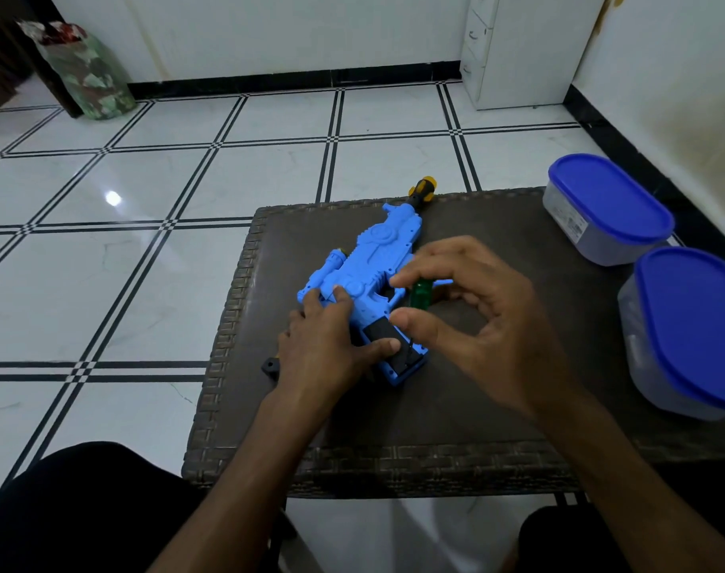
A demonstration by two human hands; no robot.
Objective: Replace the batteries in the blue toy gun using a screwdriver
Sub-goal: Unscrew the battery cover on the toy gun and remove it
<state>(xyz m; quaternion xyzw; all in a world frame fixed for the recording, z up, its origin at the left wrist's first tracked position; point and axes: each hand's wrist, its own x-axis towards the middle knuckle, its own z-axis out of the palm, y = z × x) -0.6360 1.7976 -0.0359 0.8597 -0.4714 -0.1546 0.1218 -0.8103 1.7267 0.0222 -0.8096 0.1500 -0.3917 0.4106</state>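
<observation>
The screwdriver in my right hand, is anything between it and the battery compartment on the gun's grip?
Nothing visible. The green-handled screwdriver stands over the dark battery compartment of the blue toy gun; the left hand's thumb lies alongside it.

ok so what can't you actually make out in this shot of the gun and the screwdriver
- Screwdriver tip: head view, hidden behind the right hand and thumb.
- Toy gun battery compartment contents: too dark to tell.
- Dark piece by the left hand: mostly hidden by the wrist.
- Nearer container: cut off by the right edge.
</observation>
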